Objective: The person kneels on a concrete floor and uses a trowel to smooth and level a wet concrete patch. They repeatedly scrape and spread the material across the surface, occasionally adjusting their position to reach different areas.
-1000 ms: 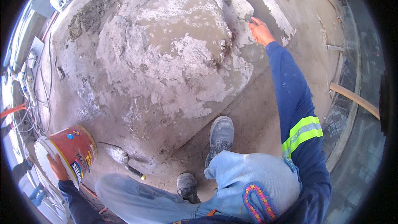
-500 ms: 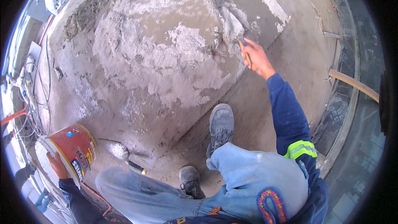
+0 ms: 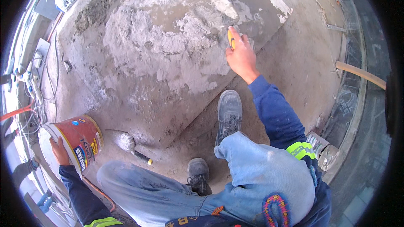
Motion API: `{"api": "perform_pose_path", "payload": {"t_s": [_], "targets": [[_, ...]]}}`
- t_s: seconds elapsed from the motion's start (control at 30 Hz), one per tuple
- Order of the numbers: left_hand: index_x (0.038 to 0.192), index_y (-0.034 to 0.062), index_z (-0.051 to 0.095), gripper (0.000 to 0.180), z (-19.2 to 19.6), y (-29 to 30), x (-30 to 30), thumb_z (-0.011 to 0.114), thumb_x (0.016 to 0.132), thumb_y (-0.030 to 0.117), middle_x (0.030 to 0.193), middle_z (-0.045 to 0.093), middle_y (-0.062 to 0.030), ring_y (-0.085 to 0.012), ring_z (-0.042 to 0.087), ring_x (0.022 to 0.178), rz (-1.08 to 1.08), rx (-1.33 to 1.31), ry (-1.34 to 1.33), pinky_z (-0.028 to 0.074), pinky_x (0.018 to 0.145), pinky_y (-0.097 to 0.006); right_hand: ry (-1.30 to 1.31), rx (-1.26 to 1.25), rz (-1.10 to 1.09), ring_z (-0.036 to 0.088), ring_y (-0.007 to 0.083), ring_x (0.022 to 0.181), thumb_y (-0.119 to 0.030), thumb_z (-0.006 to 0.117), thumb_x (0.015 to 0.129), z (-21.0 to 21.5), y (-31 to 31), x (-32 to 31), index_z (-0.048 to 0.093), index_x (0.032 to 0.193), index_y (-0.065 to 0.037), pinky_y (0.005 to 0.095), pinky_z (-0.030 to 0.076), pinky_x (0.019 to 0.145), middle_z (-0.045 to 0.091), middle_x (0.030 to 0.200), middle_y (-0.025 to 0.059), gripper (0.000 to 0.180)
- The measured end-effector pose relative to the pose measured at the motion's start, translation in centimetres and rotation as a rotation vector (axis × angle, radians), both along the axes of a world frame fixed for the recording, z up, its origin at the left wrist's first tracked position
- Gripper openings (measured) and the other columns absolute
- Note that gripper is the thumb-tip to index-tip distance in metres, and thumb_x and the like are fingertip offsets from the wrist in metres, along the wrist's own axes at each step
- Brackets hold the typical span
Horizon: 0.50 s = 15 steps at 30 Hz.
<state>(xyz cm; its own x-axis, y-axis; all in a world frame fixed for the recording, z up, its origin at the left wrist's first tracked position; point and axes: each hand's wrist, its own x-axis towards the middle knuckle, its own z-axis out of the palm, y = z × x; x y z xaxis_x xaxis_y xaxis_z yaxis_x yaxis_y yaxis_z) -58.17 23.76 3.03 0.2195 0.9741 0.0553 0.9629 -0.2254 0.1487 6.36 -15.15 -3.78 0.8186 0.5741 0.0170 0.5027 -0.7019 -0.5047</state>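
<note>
My right hand [image 3: 243, 56] is closed around the yellow-orange handle of a trowel [image 3: 221, 4]. The trowel's pale blade reaches away from me across a mound of wet grey mortar [image 3: 168, 50], and mortar clings to it. Over at the left, my left hand [image 3: 59, 150] lies with its fingers flat on the white top of a red paint bucket [image 3: 86, 134]. Beside the bucket, a second trowel [image 3: 123, 141], its blade smeared, lies on the floor with its black and yellow handle pointing toward my knees.
My shoes [image 3: 229, 111] stand at the near edge of the mortar. A metal can [image 3: 323, 151] is by my right elbow. Cables [image 3: 37, 84] tangle at the far left beside an orange hose [image 3: 17, 112]. On the right, a wooden strip [image 3: 361, 75] crosses the floor's border.
My right hand has moved left with the trowel, and the blade now lies over the mortar's upper part. My left hand stays on the bucket. The metal can has come into sight.
</note>
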Motion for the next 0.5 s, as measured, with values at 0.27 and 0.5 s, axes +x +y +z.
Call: {"api": "perform_pose_path", "payload": {"t_s": [0.27, 0.5], "targets": [[0.138, -0.0065, 0.037, 0.059, 0.1, -0.3, -0.5, 0.054, 0.094, 0.03, 0.133, 0.048, -0.0319, -0.0427, 0.045, 0.126, 0.056, 0.029, 0.036, 0.034, 0.104, -0.041, 0.809, 0.463, -0.41, 0.055, 0.0176, 0.056, -0.008, 0.056, 0.084, -1.1, -8.1, -3.1, 0.027, 0.145, -0.006, 0.0323, 0.042, 0.041, 0.056, 0.09, 0.0105, 0.068], [0.14, -0.0065, 0.036, 0.061, -0.9, 0.7, -0.9, 0.053, 0.094, 0.03, 0.135, 0.046, -0.0321, -0.0422, 0.043, 0.129, 0.018, 0.023, 0.015, 0.034, 0.106, -0.04, 1.236, 0.591, -0.435, 0.052, 0.0151, 0.055, -0.008, 0.056, 0.081, -3.3, -6.9, -5.3, 0.027, 0.142, -0.01, 0.029, 0.039, 0.04, 0.053, 0.087, 0.0066, 0.068]]}}
